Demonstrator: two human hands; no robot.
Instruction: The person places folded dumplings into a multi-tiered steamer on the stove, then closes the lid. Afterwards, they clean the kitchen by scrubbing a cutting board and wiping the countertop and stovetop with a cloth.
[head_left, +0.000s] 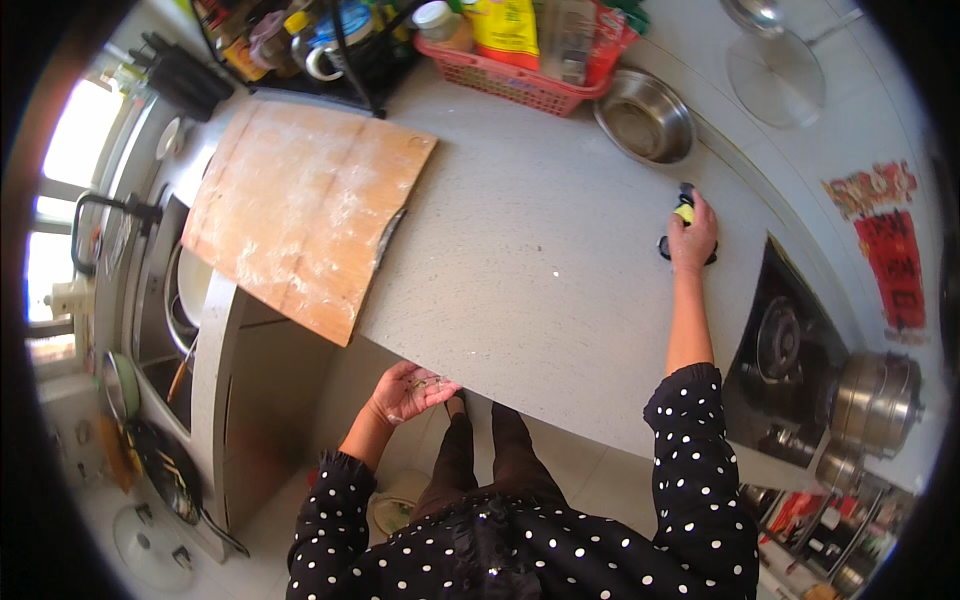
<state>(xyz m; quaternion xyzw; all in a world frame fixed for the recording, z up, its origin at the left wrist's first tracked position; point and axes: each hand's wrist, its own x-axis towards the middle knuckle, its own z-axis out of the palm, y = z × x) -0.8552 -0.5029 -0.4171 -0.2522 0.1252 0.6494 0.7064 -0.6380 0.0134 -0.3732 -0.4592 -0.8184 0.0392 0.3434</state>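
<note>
My left hand (414, 391) is palm up beside the front edge of the grey countertop (510, 300), fingers extended, with small greenish bits lying on the palm. On the right part of the counter, my right hand (694, 232) rests on a black and yellow object (684, 213), whose kind I cannot tell; the hand covers part of it. A wooden board (307, 210) dusted with white powder lies at the left, its corner jutting past the counter edge. Behind my right hand stands a stainless steel bowl (646, 118).
A pink plastic basket (517, 88) of packets and jars stands at the back, beside a black rack (379, 111). At the right are a black gas hob (750, 360) and a steel pot (874, 405). The sink with a black faucet (112, 202) lies left, near a knife block (187, 82).
</note>
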